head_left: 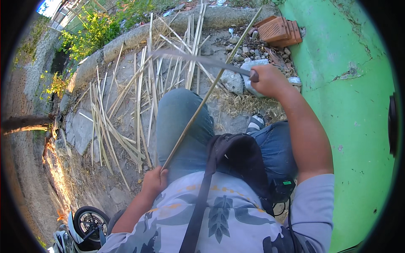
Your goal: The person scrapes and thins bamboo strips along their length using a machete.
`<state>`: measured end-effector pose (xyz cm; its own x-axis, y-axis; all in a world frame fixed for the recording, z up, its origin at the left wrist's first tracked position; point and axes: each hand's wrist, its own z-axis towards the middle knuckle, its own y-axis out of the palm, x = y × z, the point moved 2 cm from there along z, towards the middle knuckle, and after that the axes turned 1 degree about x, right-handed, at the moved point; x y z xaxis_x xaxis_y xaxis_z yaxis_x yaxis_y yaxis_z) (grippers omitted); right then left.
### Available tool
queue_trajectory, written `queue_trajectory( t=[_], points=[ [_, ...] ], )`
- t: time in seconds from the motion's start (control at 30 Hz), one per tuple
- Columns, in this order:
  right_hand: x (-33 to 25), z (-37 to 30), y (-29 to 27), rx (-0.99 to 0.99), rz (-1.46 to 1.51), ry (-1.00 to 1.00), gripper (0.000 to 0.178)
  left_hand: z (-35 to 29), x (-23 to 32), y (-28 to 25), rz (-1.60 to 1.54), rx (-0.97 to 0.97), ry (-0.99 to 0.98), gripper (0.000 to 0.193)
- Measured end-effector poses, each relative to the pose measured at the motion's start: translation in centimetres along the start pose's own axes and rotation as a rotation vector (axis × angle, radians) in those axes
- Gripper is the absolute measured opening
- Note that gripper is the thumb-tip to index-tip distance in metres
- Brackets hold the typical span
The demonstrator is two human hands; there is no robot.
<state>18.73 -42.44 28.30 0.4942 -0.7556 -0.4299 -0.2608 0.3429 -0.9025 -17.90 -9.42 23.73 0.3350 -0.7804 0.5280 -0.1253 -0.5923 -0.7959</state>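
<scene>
Our left hand [154,183] grips a bamboo strip [206,97], probably steadying it; our right hand [271,81] clenches a machete [211,63], pointing left of those fingers.

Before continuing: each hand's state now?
Left hand: closed on a long, thin tan stick.
Right hand: closed on the handle of a long grey metal blade.
</scene>
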Motion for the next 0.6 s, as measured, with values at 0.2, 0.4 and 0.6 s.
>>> queue_trajectory(
  t=[0.2, 0.4, 0.6],
  points=[
    [-0.4, 0.2, -0.4, -0.033, -0.039, 0.061, 0.018, 0.1, 1.2, -0.5, 0.045, 0.039, 0.029, 0.031],
    [0.9, -0.1, -0.7, 0.071, 0.011, 0.049, 0.016, -0.3, 0.9, -0.4, 0.115, 0.068, 0.039, 0.027],
    [1.1, -0.5, -0.8, 0.012, -0.123, -0.073, 0.016, -0.2, 1.5, -0.6, 0.13, 0.107, 0.09, 0.025]
  ],
)
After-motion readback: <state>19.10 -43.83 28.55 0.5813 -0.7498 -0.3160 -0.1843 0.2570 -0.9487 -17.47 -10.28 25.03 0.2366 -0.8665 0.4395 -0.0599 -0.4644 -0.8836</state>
